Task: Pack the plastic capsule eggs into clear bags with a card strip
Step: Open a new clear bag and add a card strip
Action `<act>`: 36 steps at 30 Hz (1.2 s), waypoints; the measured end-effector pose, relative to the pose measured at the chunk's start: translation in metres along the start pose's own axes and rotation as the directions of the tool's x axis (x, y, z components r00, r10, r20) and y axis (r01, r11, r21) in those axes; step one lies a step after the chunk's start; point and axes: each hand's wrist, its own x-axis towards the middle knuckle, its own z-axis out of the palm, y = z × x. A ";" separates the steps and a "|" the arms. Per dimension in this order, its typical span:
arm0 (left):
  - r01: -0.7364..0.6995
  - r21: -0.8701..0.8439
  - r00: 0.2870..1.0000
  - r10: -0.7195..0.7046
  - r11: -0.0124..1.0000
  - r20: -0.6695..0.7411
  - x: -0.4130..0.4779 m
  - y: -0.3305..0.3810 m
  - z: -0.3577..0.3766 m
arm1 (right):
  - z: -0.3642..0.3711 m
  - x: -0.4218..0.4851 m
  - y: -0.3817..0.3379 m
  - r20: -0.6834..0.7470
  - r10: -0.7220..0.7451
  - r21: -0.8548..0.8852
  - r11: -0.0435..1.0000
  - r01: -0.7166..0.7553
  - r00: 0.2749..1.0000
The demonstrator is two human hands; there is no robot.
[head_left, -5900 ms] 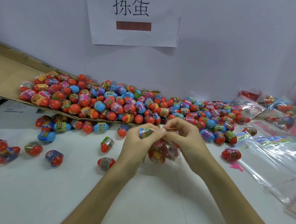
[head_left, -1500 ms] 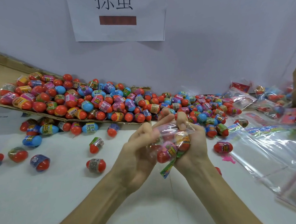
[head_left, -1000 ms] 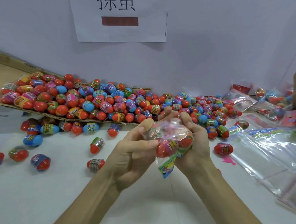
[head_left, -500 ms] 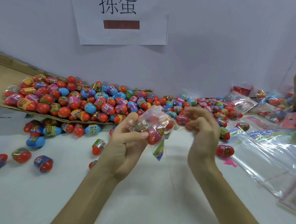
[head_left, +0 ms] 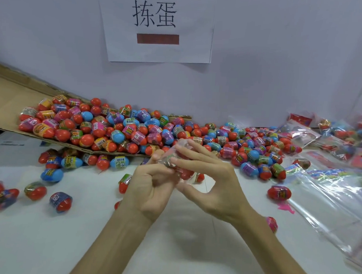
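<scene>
The left hand (head_left: 150,189) was curled round the filled bag (head_left: 180,161), holding it up off the counter (head_left: 44,245). The right hand (head_left: 213,180) came in close against it, fingers (head_left: 193,152) laid out straight across the bag's top and thumb reaching under. Hands together, then, with the little bundle between them at mid-frame.

This looked like the closing-up step. The sound way would be to keep the left grip firm so the capsules can't roll, smooth the loose film flat with the right fingers, and only then fold or seal the mouth, since slack plastic would let an egg slip out.

Just behind the hands lay the big heap of capsule eggs (head_left: 134,130), red, blue and pink, spilling off a cardboard sheet (head_left: 8,98), with strays scattered left and one red egg (head_left: 279,192) on its own to the right. A stack of empty clear bags (head_left: 330,199) sat at the right edge, and what looked like packed bags (head_left: 333,136) were blurred behind it. A paper sign (head_left: 158,26) hung on the wall.

The card strip couldn't be made out; the fingers covered most of the bag, so neither its egg count nor the state of its mouth showed. Whether the right thumb actually pressed the bag was unclear too.
</scene>
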 end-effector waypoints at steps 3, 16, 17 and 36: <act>-0.041 0.011 0.998 0.041 0.999 -0.050 0.004 0.005 -0.004 | -0.009 0.002 -0.003 0.003 0.147 0.429 0.893 -0.134 0.989; -0.077 0.247 0.996 0.083 0.966 -0.015 0.002 0.005 -0.007 | -0.011 0.008 0.000 0.015 0.629 0.616 0.606 -0.503 0.777; -0.069 0.300 0.996 0.084 0.952 -0.036 0.003 0.006 -0.008 | -0.013 0.008 0.000 0.004 0.633 0.643 0.591 -0.487 0.774; 0.087 0.401 0.995 -0.058 0.912 -0.084 0.010 -0.012 -0.013 | -0.023 0.011 0.008 0.031 0.718 0.816 0.384 -0.433 0.695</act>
